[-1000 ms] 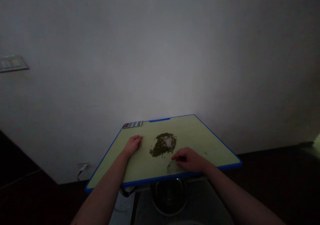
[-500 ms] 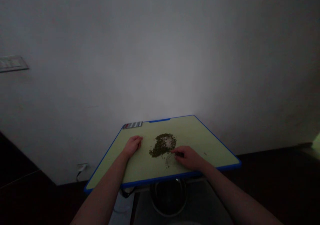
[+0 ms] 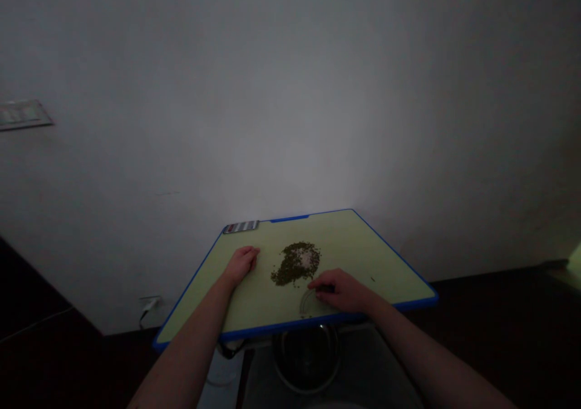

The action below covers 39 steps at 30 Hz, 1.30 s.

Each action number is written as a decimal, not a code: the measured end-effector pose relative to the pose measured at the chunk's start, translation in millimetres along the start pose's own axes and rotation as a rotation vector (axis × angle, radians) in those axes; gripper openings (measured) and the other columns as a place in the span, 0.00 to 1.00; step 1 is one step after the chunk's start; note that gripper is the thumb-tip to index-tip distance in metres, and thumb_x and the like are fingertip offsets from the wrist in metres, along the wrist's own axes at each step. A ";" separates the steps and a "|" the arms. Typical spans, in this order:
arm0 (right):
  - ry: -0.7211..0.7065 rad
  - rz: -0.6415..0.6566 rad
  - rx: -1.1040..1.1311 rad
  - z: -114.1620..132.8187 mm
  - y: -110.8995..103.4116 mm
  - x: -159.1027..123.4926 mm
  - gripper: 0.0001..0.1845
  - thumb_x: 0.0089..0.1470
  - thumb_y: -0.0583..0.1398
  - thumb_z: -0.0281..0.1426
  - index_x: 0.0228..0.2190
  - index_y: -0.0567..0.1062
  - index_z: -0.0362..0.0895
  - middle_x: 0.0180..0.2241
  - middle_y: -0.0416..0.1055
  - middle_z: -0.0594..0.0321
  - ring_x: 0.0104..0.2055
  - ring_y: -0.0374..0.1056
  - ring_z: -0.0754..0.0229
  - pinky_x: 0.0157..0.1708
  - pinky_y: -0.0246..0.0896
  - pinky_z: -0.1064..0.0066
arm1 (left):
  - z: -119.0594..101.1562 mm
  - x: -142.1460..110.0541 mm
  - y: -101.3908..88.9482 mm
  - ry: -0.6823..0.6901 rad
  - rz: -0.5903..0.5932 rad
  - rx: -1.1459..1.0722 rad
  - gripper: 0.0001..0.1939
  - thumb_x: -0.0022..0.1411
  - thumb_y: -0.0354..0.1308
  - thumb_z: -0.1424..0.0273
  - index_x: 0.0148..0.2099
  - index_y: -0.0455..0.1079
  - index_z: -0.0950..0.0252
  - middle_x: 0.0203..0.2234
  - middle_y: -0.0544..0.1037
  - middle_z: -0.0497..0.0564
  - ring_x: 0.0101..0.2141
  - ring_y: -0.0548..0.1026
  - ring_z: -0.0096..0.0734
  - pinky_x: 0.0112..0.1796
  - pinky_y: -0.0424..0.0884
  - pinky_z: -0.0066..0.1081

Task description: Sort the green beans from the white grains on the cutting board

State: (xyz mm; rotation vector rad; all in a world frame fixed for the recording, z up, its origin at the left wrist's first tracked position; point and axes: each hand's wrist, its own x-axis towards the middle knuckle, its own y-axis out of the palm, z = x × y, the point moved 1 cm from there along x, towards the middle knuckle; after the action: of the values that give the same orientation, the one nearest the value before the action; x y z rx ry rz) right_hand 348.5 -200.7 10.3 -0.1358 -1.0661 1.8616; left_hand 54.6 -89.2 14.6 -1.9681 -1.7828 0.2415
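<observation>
A pale green board with a blue rim (image 3: pixel 385 270) lies in front of me. A heap of small dark green grains (image 3: pixel 293 264) with some pale grains mixed in sits at its middle. My left hand (image 3: pixel 241 263) rests on the board left of the heap, fingers curled loosely with nothing seen in them. My right hand (image 3: pixel 340 290) lies near the board's front edge, just below and right of the heap, fingers pinched on a small clear curved object (image 3: pixel 307 302) that I cannot make out in the dim light.
A small striped strip (image 3: pixel 241 227) lies at the board's far left corner. Below the front edge stands a round dark bowl (image 3: pixel 307 357). A wall rises behind, with a switch plate (image 3: pixel 22 114) at the left. The scene is very dark.
My right hand moved up to the heap's edge, then drew back toward the front edge with the clear object. The left hand stayed still.
</observation>
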 end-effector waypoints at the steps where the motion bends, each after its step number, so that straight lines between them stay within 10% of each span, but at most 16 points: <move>1: -0.003 0.001 -0.003 0.6 -0.4 -0.2 0.17 0.48 0.57 0.29 0.41 0.76 0.43 0.34 0.75 0.58 0.33 0.68 0.61 0.33 0.61 0.72 | -1.3 -0.4 0.3 -0.002 0.000 -0.002 0.20 0.53 0.49 0.57 0.17 0.58 0.64 0.10 0.62 0.43 0.15 0.58 0.23 0.22 0.56 0.27; 39: 0.072 -0.018 0.069 -1.5 3.0 -2.2 0.16 0.46 0.57 0.29 0.38 0.77 0.41 0.23 0.70 0.63 0.24 0.62 0.66 0.24 0.55 0.76 | 2.0 -1.0 0.2 0.001 -0.014 0.027 0.20 0.52 0.50 0.55 0.17 0.58 0.64 0.09 0.62 0.44 0.15 0.59 0.24 0.21 0.57 0.27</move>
State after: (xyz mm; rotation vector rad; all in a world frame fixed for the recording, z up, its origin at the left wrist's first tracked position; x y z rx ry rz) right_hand 348.4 -202.0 6.5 -0.1509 -0.9495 1.8613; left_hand 53.7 -89.7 12.6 -1.9363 -1.7826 0.2583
